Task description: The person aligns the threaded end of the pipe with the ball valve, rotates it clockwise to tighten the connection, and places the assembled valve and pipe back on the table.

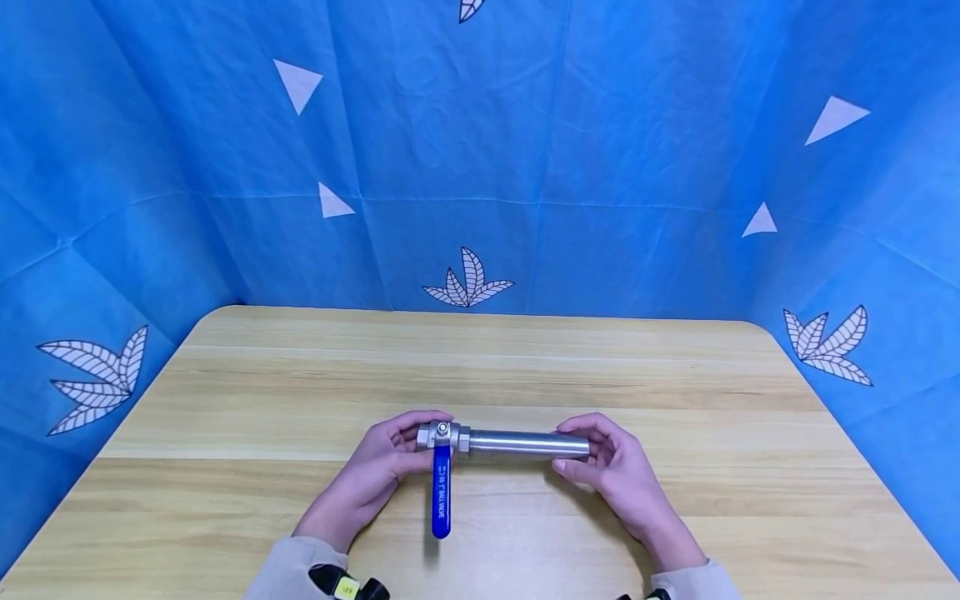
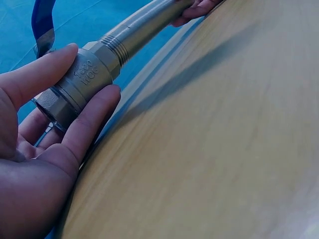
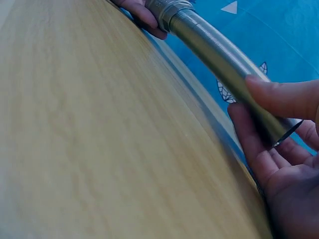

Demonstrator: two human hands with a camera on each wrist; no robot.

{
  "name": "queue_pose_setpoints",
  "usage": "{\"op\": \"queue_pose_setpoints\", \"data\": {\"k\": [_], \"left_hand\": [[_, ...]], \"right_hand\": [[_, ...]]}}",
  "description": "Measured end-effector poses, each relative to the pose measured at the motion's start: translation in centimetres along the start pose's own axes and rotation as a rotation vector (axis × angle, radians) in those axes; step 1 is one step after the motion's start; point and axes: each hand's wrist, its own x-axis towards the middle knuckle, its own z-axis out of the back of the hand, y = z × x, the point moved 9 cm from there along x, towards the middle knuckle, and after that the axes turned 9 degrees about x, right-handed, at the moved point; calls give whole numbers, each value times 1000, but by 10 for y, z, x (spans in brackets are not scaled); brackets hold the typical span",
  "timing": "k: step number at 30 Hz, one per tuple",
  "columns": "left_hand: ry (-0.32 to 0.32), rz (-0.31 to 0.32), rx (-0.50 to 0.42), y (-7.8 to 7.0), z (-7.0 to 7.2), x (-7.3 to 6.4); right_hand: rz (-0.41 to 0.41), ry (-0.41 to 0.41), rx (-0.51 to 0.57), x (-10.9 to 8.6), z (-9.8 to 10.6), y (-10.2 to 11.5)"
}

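Observation:
My left hand (image 1: 375, 471) grips the metal body of a ball valve (image 2: 84, 79), thumb on one side and fingers on the other. The valve's blue lever handle (image 1: 442, 492) points toward me in the head view and carries white lettering. A steel pipe (image 1: 525, 443) is joined to the valve's right end, with some thread (image 2: 115, 49) showing at the joint. At the pipe's far end, my right hand (image 1: 618, 471) pinches it between thumb and fingers; the open pipe end (image 3: 288, 133) sticks out there. Valve and pipe are held level above the table, casting a shadow.
The pale wooden table (image 1: 480, 358) has rounded back corners. Blue cloth (image 1: 637, 167) with white triangles and leaf prints hangs behind it and along both sides. Dark straps with devices (image 1: 348, 583) sit at the wrists over light sleeves.

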Motion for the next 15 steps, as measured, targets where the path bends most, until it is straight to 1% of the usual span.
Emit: {"op": "queue_pose_setpoints", "data": {"k": [7, 15], "left_hand": [[-15, 17, 12, 0, 1, 0], [-21, 21, 7, 0, 1, -1]], "right_hand": [[-82, -2, 64, 1, -2, -6], [-113, -16, 43, 2, -1, -9]]}}
